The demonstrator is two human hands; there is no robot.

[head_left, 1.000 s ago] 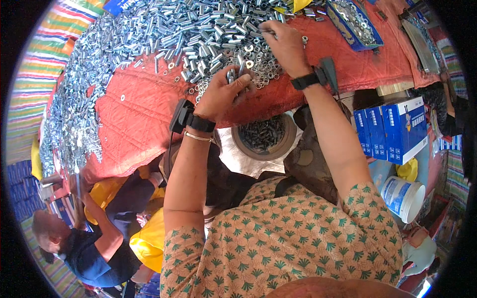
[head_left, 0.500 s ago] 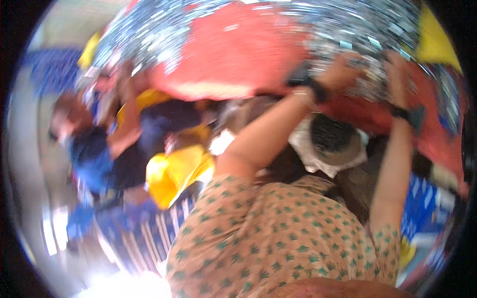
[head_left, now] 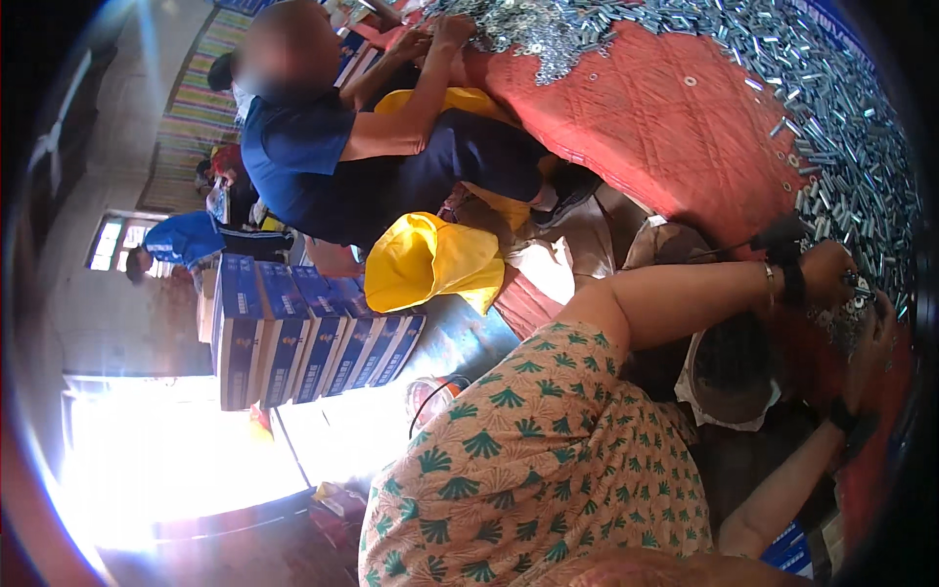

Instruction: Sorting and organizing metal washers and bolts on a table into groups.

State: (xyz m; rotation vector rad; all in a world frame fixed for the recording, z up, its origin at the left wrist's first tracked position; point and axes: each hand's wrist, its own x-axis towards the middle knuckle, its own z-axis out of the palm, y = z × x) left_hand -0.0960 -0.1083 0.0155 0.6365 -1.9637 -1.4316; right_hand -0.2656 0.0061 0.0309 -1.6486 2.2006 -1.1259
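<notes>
My left hand (head_left: 830,274), with a dark band on the wrist, is closed at the right edge of the red quilted cloth (head_left: 675,127). Its fingertips pinch small silvery metal parts (head_left: 862,291). My right hand (head_left: 869,338) faces it from just below, fingers bent in against the same parts; their exact kind is too small to make out. A small heap of washers (head_left: 839,328) lies between the hands. Beyond them spreads a large pile of short metal sleeves (head_left: 851,137). Under my left forearm is a round dark container (head_left: 732,367) with a whitish liner rim.
A co-worker in dark blue (head_left: 303,147) sits at the far left, hands at a washer pile (head_left: 548,39). A yellow sack (head_left: 430,259) stands between us. Stacked blue-and-white boxes (head_left: 313,333) are at the left, a second person in blue (head_left: 186,238) behind them.
The view has swung round, so the cloth and my hands now sit farther right and the co-worker shows larger. Blur has cleared. My hands have come closer together over the metal parts.
</notes>
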